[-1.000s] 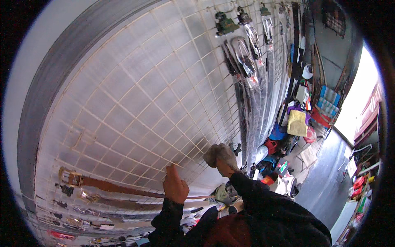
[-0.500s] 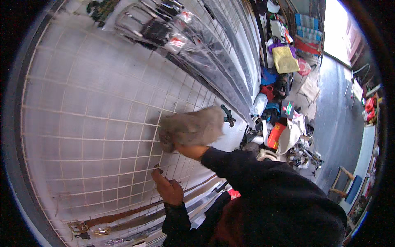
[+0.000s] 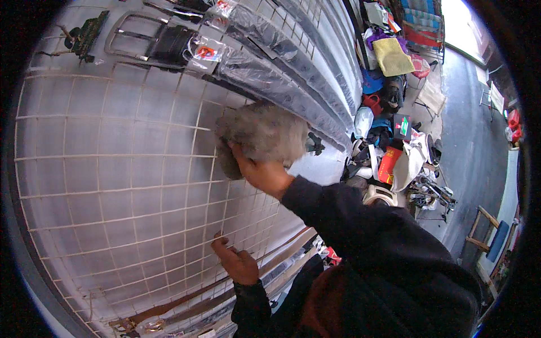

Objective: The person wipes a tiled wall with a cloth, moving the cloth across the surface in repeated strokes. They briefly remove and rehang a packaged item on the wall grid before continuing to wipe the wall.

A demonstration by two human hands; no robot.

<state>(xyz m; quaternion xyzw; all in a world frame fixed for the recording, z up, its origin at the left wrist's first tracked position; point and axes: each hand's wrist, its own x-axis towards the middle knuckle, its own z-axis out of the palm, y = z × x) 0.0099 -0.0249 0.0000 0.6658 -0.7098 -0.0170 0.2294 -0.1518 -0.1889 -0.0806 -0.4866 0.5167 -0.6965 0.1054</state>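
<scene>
A grey-brown fluffy cloth is gripped in my right hand and lies against the white wire grid, beside the plastic-wrapped belts. Part of my right hand's fingers is hidden behind the cloth. Lower left, my left hand is up at the grid, fingertips by a wire, fingers partly stretched and apart, with nothing visible in them. Above the cloth hang black belts in clear plastic, one with a large silver buckle. A brown belt runs below my left hand.
A dark green metal piece hangs on the grid at upper left. To the right lie piled goods: a yellow cloth, a red box and a white bag. Folding stools stand on the grey floor.
My right hand has moved the cloth upward across the grid, closer to the wrapped belts. My left hand has shifted slightly down and its fingers have loosened. The view has shifted too.
</scene>
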